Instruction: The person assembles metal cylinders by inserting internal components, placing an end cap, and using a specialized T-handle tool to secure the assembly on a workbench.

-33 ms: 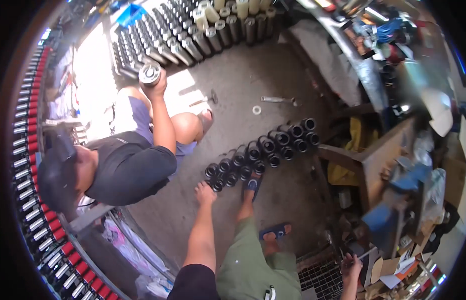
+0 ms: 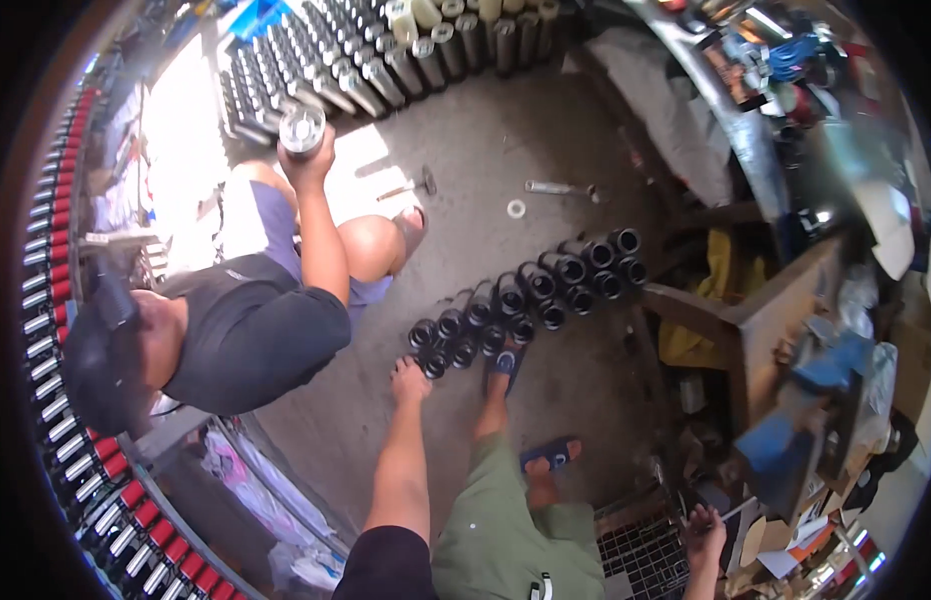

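Black cylinders [image 2: 539, 282], head view: standing upright in two rows on the floor [image 2: 506, 150], running from just beyond the left hand [image 2: 412, 380] off to its right. At that hand: bending fingers beside the nearest end cylinder; gripping or merely touching, impossible to tell. At the right hand [image 2: 704, 537]: hanging well apart from the rows, near a dark wire grid [image 2: 636, 550]; grasp too small to make out. Ahead and left of the left hand: holding up a pale-ended cylinder [image 2: 303, 128] in a co-worker's hand [image 2: 313, 168]. Farther ahead: massing many more cylinders [image 2: 386, 85]. Judging by layout: appearing partly done, with two rows already standing and one piece awaiting placement.
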A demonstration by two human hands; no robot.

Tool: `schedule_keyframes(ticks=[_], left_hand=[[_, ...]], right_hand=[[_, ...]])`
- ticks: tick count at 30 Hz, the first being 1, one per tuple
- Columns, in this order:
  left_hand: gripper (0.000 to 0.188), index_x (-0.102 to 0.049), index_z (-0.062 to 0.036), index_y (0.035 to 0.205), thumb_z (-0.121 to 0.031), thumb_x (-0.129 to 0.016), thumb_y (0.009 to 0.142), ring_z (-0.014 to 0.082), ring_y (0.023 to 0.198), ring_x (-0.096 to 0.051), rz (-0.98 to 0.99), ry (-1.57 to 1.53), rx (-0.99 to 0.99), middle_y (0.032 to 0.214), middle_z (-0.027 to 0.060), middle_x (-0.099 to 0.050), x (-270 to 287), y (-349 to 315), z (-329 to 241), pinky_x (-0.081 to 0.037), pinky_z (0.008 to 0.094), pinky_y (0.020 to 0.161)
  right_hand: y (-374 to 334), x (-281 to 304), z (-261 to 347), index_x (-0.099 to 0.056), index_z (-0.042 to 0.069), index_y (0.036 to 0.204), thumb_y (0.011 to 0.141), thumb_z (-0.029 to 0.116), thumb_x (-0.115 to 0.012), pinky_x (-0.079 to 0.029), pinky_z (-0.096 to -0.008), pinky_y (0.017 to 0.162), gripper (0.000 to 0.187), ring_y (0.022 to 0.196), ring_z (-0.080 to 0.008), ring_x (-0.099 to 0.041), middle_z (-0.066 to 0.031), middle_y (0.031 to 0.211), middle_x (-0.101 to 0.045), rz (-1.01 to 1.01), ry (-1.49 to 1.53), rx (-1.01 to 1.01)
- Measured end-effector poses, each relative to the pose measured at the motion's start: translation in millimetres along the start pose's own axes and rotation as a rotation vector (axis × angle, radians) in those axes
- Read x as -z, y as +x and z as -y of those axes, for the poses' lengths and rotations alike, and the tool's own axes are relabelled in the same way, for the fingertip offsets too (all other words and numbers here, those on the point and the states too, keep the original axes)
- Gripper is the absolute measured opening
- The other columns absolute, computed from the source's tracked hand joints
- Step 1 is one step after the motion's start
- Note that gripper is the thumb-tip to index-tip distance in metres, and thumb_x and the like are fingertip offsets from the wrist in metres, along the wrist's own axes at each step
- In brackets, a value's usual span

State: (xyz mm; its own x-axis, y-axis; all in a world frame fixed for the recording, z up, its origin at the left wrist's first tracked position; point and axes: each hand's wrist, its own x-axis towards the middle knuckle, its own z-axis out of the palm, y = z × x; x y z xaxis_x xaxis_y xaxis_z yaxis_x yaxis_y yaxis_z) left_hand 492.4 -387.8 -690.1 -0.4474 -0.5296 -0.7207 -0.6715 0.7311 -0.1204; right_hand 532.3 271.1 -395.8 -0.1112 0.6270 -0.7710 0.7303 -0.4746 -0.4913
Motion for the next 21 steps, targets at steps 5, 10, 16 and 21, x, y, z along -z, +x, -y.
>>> schedule_keyframes(ticks=[5, 10, 16, 21], left_hand=[[0.043, -0.07, -0.0093, 0.113, -0.03, -0.078, 0.077, 0.0329, 0.106, -0.069, 0.139, 0.068, 0.079, 0.115, 0.0145, -0.07, -29, 6, 6, -0.056, 0.0427, 0.092], [0.047, -0.075, -0.0065, 0.104, -0.041, -0.076, 0.072, 0.0331, 0.11, -0.068, 0.166, -0.285, 0.293, 0.113, 0.0183, -0.072, 43, -136, -14, -0.055, 0.0429, 0.094], [0.036, -0.07, 0.0002, 0.077, -0.036, -0.073, 0.079, 0.0189, 0.049, -0.061, 0.503, -1.026, -0.064, 0.061, 0.0079, -0.065, 197, -418, 98, -0.047, 0.0313, 0.046], [0.084, -0.044, 0.0011, 0.142, -0.015, -0.089, 0.073, 0.0127, 0.107, -0.056, 0.469, -1.227, -0.751, 0.115, 0.0083, -0.064, 299, -549, 26, -0.048, 0.0329, 0.092]], right_hand=[[3, -6, 15, -0.065, 0.017, 0.101, 0.102, 0.032, -0.054, -0.033, -0.0225, 0.048, 0.019, 0.053, -0.005, -0.038, 0.0102, 0.064, -0.044, 0.128, 0.149, -0.149], [-9, 36, 14, -0.064, 0.016, 0.094, 0.101, 0.044, -0.057, -0.022, -0.0226, 0.042, 0.03, 0.045, -0.0056, -0.026, 0.0095, 0.057, -0.032, 0.17, 0.162, -0.141], [2, 112, -41, -0.064, 0.011, 0.099, 0.099, 0.021, -0.056, -0.036, -0.0274, 0.043, 0.013, 0.048, -0.0103, -0.042, 0.003, 0.065, -0.049, 0.072, -0.095, 0.139], [-1, 122, -52, -0.065, 0.01, 0.084, 0.088, 0.015, -0.065, -0.032, -0.0301, 0.04, 0.006, 0.044, -0.0122, -0.041, 0.0018, 0.058, -0.045, 0.084, -0.029, 0.169]])
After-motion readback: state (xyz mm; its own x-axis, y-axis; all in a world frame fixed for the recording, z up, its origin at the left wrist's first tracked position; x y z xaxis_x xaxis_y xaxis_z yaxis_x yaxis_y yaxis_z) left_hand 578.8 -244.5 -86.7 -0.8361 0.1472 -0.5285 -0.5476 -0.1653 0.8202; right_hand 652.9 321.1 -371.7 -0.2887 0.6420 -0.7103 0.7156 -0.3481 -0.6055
